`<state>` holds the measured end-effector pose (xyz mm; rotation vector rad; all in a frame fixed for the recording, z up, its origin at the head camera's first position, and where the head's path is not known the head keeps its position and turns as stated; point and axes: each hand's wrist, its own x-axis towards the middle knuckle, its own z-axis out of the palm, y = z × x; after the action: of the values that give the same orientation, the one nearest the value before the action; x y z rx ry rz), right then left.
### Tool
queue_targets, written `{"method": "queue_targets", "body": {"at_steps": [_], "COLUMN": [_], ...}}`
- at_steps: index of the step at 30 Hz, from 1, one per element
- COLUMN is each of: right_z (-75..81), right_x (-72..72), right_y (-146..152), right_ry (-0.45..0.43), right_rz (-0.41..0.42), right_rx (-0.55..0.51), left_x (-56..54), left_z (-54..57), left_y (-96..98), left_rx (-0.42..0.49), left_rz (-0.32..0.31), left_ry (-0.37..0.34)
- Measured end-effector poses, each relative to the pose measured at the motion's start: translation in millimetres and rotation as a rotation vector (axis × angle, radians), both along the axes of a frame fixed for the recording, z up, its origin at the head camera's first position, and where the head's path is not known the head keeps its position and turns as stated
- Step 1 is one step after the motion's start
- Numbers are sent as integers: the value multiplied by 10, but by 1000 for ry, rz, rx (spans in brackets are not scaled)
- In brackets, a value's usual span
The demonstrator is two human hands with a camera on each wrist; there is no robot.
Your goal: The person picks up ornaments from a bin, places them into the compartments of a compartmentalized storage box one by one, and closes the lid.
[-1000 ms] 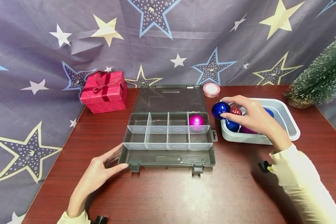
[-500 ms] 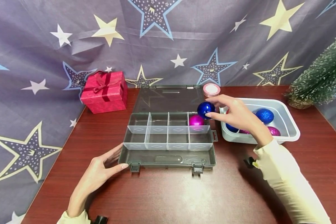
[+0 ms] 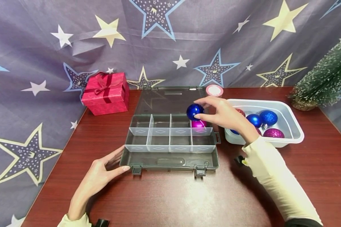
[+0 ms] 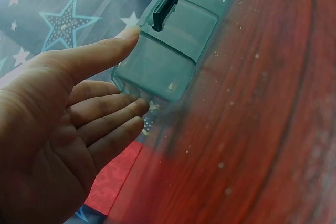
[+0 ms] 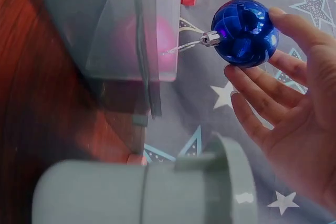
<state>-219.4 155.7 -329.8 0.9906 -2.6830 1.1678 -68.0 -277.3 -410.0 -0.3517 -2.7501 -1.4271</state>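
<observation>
A shiny blue Christmas ball (image 3: 194, 112) is pinched between the thumb and fingers of my right hand (image 3: 225, 115), above the back right of the divided box. In the right wrist view the blue ball (image 5: 244, 32) shows its silver cap and string loop. The grey see-through divided box (image 3: 170, 165) lies with its lid folded back. A pink ball (image 3: 199, 124) sits in its back right compartment, partly covered by the blue ball. My left hand (image 3: 98, 175) touches the box's front left corner with thumb and fingers extended; in the left wrist view, the hand (image 4: 79, 108) shows its fingers straight.
A pale plastic tub (image 3: 295, 132) with several blue, red and magenta balls stands to the right. Behind are a pink ribbon roll (image 3: 214, 90) and, at the far right, a small frosted tree (image 3: 324, 75). A red gift box (image 3: 106, 93) sits back left.
My right hand has carried the blue ball leftward from over the tub to above the divided box. The left hand has stayed at the box corner.
</observation>
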Motion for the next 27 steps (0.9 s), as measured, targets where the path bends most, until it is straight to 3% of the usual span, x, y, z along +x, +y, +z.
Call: {"method": "queue_targets", "body": {"at_steps": [7, 20, 27], "right_z": [-36, -94, -110], "right_x": [-61, -114, -119], "right_y": [-139, -296, -284], "right_ry": [10, -32, -6], "right_rz": [60, 73, 72], "right_rx": [-25, -16, -14], "left_x": [1, 6, -4], "left_z": [-3, 6, 11], "left_y": [-1, 0, -2], "left_rx": [-8, -30, -26], "left_rz": [2, 17, 16], "left_ry": [3, -18, -32]}}
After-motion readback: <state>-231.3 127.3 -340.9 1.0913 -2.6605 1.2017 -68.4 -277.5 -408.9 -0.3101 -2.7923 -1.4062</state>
